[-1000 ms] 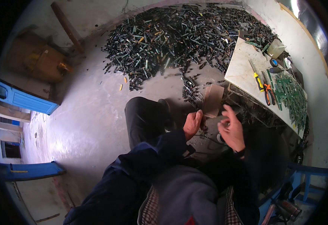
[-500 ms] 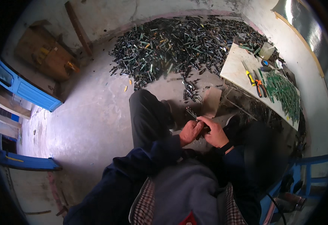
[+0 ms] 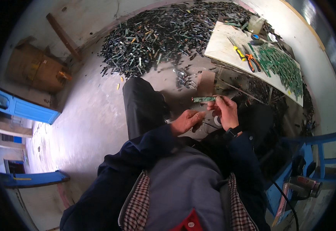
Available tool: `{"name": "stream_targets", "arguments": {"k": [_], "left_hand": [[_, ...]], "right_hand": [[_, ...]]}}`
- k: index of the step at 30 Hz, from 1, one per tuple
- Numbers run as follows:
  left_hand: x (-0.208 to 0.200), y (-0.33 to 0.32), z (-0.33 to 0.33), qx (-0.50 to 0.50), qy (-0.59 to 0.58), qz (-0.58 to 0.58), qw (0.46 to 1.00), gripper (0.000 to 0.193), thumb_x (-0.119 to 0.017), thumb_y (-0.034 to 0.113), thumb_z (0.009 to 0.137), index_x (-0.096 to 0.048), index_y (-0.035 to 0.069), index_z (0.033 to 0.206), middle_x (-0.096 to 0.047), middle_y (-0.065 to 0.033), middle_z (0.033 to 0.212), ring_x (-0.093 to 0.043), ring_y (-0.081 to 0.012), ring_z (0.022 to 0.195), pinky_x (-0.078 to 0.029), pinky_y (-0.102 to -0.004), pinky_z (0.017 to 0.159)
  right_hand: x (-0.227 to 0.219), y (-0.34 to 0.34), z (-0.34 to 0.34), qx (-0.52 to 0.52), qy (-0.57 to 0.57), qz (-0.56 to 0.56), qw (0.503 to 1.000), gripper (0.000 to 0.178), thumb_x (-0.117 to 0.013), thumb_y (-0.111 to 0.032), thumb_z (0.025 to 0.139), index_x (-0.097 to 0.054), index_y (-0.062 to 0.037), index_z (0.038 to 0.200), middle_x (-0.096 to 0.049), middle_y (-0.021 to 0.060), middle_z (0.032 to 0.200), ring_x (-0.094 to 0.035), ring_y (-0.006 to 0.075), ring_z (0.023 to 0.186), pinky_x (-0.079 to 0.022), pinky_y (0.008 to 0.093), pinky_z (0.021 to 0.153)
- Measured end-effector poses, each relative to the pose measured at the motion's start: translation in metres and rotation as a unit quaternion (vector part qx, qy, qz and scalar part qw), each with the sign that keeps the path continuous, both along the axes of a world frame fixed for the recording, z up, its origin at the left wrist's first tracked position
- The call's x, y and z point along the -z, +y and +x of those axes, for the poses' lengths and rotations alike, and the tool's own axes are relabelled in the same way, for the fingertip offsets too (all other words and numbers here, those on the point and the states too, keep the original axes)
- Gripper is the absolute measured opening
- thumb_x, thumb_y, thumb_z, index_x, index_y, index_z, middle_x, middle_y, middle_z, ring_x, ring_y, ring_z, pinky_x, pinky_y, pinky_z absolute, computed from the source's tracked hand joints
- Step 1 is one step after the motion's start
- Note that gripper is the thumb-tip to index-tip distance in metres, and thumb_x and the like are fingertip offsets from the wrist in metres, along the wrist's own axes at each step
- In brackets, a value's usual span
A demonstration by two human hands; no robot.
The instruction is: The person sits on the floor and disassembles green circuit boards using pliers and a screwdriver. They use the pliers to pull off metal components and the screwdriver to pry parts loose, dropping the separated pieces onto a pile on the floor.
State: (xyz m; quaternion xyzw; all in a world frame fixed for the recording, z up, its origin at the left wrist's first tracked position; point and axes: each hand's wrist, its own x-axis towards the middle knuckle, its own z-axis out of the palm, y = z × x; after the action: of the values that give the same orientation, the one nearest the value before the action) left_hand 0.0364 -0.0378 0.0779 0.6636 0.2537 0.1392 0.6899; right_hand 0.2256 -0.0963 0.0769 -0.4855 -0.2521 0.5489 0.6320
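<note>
My right hand (image 3: 226, 111) pinches one end of a narrow green circuit board strip (image 3: 203, 99) between thumb and fingers. The strip points left, with small parts along its surface. Just below and to the left, my left hand (image 3: 187, 121) is closed, fingers curled and thumb along them. A thin dark rod-like shape shows beside its fingertips, but what the hand holds is too unclear to name. Both hands are in front of my lap, between my knees.
Ahead lies a large heap of dark and green strips (image 3: 148, 42). On the white table (image 3: 223, 38) at right are pliers (image 3: 252, 62), a yellow-handled screwdriver (image 3: 237, 51) and piled green boards (image 3: 281, 65). A cardboard box (image 3: 33, 69) stands far left, a blue chair (image 3: 310, 146) at right.
The green strip now shows, raised in my right hand. My hands have moved apart, the left one lower and to the left. The view has shifted slightly.
</note>
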Motion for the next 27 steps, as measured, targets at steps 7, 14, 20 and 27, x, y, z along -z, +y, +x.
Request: {"name": "stream_targets", "arguments": {"k": [7,14,20,27], "left_hand": [[0.037,0.012,-0.013,-0.11,0.063,-0.128,0.984,0.064,-0.032,0.058,0.097,-0.057,0.003,0.075,-0.056,-0.0079,0.065,-0.054,-0.0178,0.058,-0.043,-0.031,0.057],[0.03,0.013,-0.004,-0.089,0.035,-0.203,0.974,0.066,-0.028,0.063,0.094,-0.055,0.004,0.08,-0.056,-0.0082,0.072,-0.054,-0.0188,0.062,-0.044,-0.031,0.062],[0.038,0.02,-0.003,-0.069,0.01,-0.215,0.974,0.066,-0.029,0.065,0.093,-0.054,0.005,0.08,-0.055,-0.0088,0.072,-0.053,-0.02,0.064,-0.044,-0.0315,0.063],[0.023,0.021,0.0,-0.078,0.004,-0.215,0.973,0.064,-0.032,0.062,0.094,-0.056,0.004,0.082,-0.055,-0.0085,0.069,-0.053,-0.0181,0.064,-0.042,-0.0307,0.063]], "right_hand": [[0.009,-0.005,0.022,0.045,0.089,0.003,0.995,0.023,-0.055,-0.023,0.095,-0.061,-0.0012,0.095,-0.068,0.0102,0.082,-0.065,0.016,0.066,-0.047,0.0243,0.053],[0.011,-0.005,0.024,0.015,0.085,-0.027,0.996,0.023,-0.057,-0.023,0.094,-0.061,-0.0009,0.095,-0.067,0.0102,0.079,-0.064,0.0157,0.064,-0.046,0.0239,0.051],[0.008,-0.002,0.019,-0.019,0.086,-0.039,0.995,0.021,-0.056,-0.022,0.095,-0.061,-0.0008,0.095,-0.067,0.0102,0.078,-0.064,0.0154,0.062,-0.046,0.024,0.05],[0.01,0.001,0.017,-0.073,0.034,-0.079,0.994,0.023,-0.055,-0.022,0.095,-0.061,0.0001,0.099,-0.067,0.0103,0.079,-0.065,0.0153,0.063,-0.048,0.0216,0.049]]}}
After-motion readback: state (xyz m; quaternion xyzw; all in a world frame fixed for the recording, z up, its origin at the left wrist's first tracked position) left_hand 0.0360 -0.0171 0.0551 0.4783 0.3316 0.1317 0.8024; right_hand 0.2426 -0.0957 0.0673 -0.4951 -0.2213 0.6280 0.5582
